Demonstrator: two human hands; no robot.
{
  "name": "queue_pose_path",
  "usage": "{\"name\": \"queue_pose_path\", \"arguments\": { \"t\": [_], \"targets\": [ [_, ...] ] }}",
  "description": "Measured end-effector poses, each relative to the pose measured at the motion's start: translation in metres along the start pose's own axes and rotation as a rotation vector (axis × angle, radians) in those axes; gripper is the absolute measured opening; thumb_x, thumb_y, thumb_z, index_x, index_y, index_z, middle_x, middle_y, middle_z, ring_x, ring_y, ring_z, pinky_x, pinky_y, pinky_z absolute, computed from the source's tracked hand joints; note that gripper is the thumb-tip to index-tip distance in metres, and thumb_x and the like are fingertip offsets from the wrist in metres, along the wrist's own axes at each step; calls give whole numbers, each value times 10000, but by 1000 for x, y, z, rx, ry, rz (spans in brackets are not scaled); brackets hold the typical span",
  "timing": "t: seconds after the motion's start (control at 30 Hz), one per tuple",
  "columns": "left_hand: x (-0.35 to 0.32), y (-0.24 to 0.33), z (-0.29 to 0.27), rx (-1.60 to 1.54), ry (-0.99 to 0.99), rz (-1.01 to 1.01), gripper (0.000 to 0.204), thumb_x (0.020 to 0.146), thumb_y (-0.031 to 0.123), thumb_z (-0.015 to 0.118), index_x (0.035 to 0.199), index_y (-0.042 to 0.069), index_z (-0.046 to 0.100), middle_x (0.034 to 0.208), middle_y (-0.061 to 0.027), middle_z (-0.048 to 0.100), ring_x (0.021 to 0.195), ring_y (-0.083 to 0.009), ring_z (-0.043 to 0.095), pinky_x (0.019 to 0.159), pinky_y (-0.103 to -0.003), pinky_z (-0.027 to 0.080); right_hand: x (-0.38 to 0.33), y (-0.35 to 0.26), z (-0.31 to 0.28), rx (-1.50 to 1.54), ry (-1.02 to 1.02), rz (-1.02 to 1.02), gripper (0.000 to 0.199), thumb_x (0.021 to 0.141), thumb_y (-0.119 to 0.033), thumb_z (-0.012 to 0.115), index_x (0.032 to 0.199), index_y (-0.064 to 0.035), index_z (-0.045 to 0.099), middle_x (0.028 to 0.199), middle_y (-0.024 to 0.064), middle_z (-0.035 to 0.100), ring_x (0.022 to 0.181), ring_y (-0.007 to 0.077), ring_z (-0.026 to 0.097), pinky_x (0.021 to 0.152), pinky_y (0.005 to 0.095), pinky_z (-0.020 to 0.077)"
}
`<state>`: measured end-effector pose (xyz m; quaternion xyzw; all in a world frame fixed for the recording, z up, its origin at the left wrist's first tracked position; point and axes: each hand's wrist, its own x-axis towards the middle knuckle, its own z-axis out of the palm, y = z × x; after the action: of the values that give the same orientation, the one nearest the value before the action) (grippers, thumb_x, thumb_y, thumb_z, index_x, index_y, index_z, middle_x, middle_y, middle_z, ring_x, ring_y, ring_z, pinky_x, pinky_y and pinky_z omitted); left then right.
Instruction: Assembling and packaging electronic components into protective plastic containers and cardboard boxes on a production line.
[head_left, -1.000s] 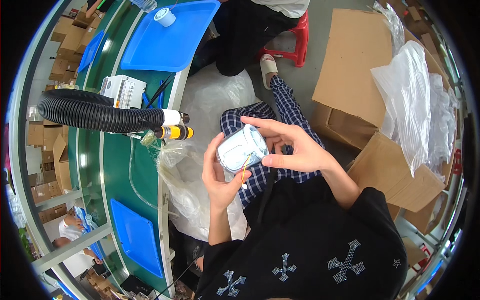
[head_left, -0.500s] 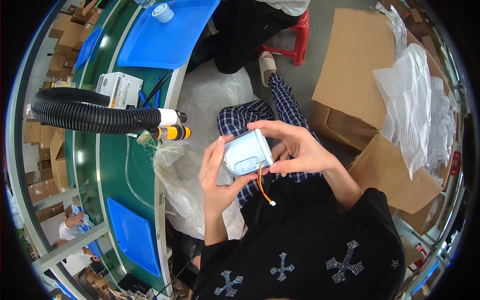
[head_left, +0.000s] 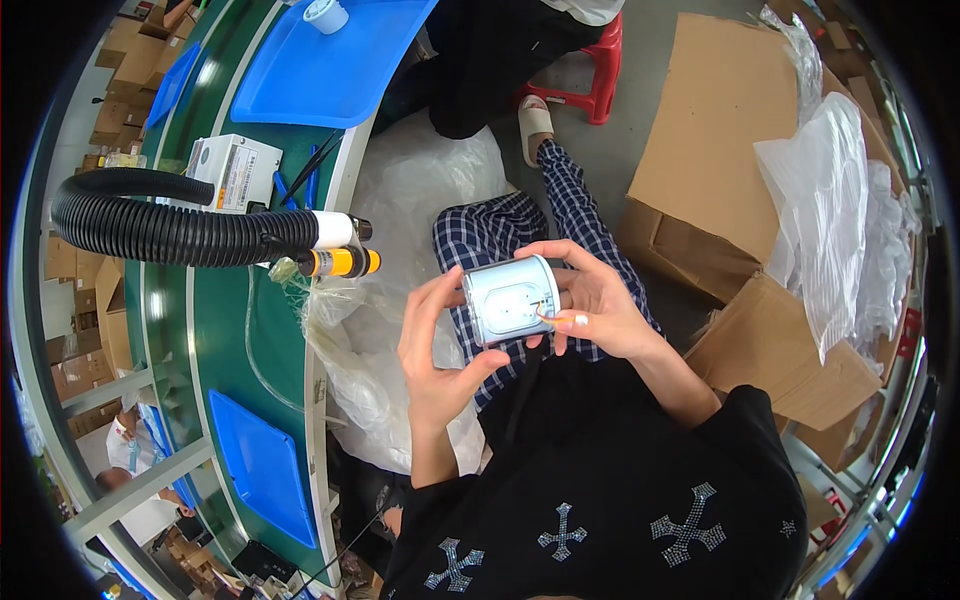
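Above my lap I hold a pale blue cylindrical housing (head_left: 508, 300) with a recessed oval panel facing up. My left hand (head_left: 436, 345) grips its left end, fingers at the upper edge and thumb below. On the other end, my right hand (head_left: 598, 305) has its fingers around the far side and its thumb pressed near the wires (head_left: 545, 313). Those thin coloured wires come out of the panel and run under my right thumb; their plug cannot be made out clearly.
A green bench (head_left: 230, 330) runs along the left, bearing a blue tray (head_left: 265, 470), a larger blue tray (head_left: 300, 85), a white box (head_left: 235, 170) and a black corrugated hose (head_left: 180, 232). An open carton (head_left: 700, 150) stands right, beside plastic bags (head_left: 825, 220). Another person sits near a red stool (head_left: 603, 75).
The housing has rolled so its oval panel faces up more fully. My right thumb has moved onto the wires, which hung free below before.
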<state>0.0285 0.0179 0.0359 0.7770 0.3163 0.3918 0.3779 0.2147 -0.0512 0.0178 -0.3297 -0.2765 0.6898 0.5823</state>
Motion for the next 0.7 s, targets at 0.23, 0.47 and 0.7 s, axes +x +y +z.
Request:
{"name": "queue_pose_path", "arguments": {
  "t": [0.23,0.47,0.7],
  "targets": [
    [-1,6,-5,-99,-12,-20,809,644,534,739,1161,-38,498,1084,-181,526,948,-268,541,782,-346,443,-6,4,6,-691,4,-459,630,684,-37,736,1252,-88,468,1337,124,432,991,194,580,609,205,507],
    [-5,11,1,-123,7,3,846,495,174,856,1169,25,366,1170,-177,397,1055,-276,491,880,-381,420,-16,-1,6,-656,-155,-562,742,704,-38,720,1363,-60,379,1418,245,288,1149,291,485,743,305,494],
    [-9,14,6,-544,-177,58,806,497,128,856,1148,40,389,1140,-185,434,1125,-362,493,927,-430,424,-6,-3,0,-405,-285,-347,849,612,-201,813,1329,-100,369,1443,148,263,1302,282,313,978,405,340]
  ]
}}
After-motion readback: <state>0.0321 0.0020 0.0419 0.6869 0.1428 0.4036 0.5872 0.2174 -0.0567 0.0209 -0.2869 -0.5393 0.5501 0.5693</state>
